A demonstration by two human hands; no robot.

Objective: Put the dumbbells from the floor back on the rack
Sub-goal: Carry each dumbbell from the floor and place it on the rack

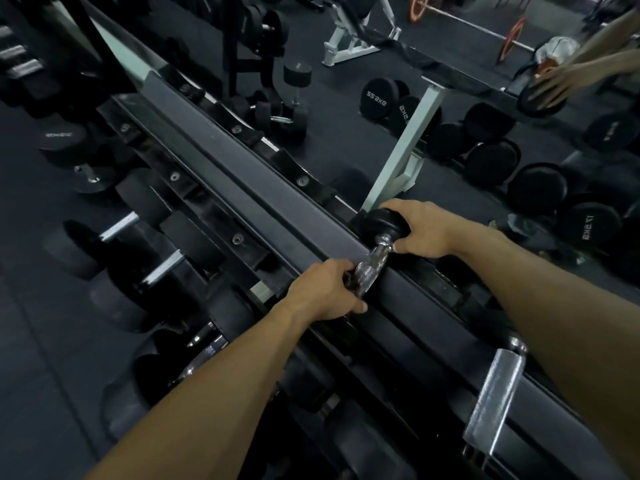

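The left hand (325, 291) is covering the near end of the dumbbell (375, 258), and the right hand (420, 228) is hiding part of its far head. Far right, reflected arms (581, 64) are blurring.

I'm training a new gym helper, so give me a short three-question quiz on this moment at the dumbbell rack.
1. True or false: both hands are on the same dumbbell.
2. Which hand cups the dumbbell's black end? A) the left hand B) the right hand C) neither
3. Fill in: the dumbbell lies across the top of the ____.

Key: 1 true, the left hand is on the knurled handle and the right hand on the head. 2 B. 3 rack.
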